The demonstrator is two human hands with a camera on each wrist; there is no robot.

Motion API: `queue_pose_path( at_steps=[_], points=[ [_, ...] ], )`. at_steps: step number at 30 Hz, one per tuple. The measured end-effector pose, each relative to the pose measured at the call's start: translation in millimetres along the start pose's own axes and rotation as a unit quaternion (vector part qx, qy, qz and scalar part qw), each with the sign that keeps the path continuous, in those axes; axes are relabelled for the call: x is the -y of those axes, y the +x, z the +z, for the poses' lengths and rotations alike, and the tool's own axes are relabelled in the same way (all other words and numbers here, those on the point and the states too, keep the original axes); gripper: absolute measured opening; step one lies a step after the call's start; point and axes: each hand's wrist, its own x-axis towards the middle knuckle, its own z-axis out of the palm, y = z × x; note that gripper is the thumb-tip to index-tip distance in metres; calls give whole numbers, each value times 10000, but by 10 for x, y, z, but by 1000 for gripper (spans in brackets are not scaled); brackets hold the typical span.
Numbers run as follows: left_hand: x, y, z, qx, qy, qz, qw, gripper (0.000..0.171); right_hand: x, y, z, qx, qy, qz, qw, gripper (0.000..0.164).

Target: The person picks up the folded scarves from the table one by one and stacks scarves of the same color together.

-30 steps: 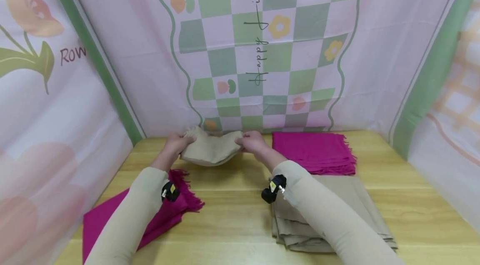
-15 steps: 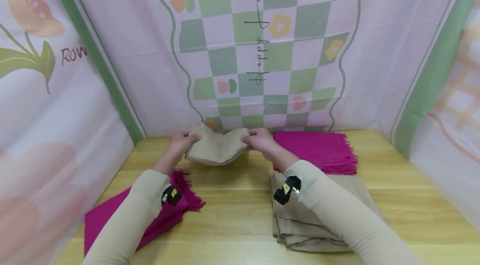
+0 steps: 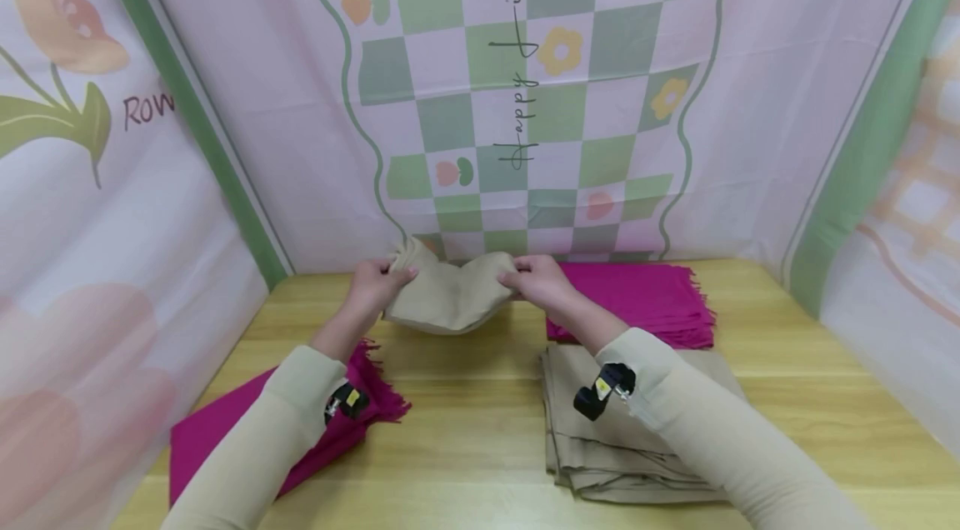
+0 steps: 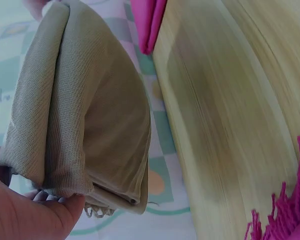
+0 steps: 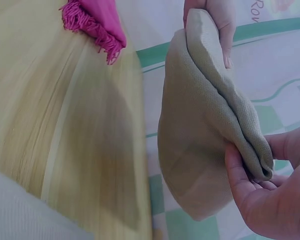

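A beige fringed scarf [image 3: 453,292], folded into a thick bundle, hangs between both hands above the back of the table and sags in the middle. My left hand [image 3: 375,287] pinches its left end; the left wrist view shows the thumb and fingers round the folded layers [image 4: 65,110], with a bit of fringe below. At the other end my right hand [image 3: 543,284] grips the fold, thumb on one side and fingers on the other, as the right wrist view shows of the scarf [image 5: 205,115]. The scarf's underside is clear of the table.
A magenta fringed scarf [image 3: 322,447] lies loosely folded at the left, partly under the left forearm. A neatly folded magenta stack [image 3: 630,301] lies at the back right. In front of it is a beige folded stack [image 3: 600,430], partly behind the right sleeve. Printed curtains surround the wooden table [image 3: 465,430].
Both hands have moved a little to the right with the beige scarf held between them, and its upper corners have risen slightly. The stacks have stayed in place.
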Motion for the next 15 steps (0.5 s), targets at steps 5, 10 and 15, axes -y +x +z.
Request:
queue_pose_path(
  at_steps=[5,10,15],
  points=[
    [-55,-63,81,-50,12,153,9999,40,1,-89,-115,-63,-5,-133,9999,34],
    [-87,-119,149,-69,35,408,9991,36,-13,-160,-217,-83,-12,-234,9997,32],
    [-121,-185,222,-73,65,494,9987,35,-37,-247,-327,-17,1,-144,9999,36]
  ],
)
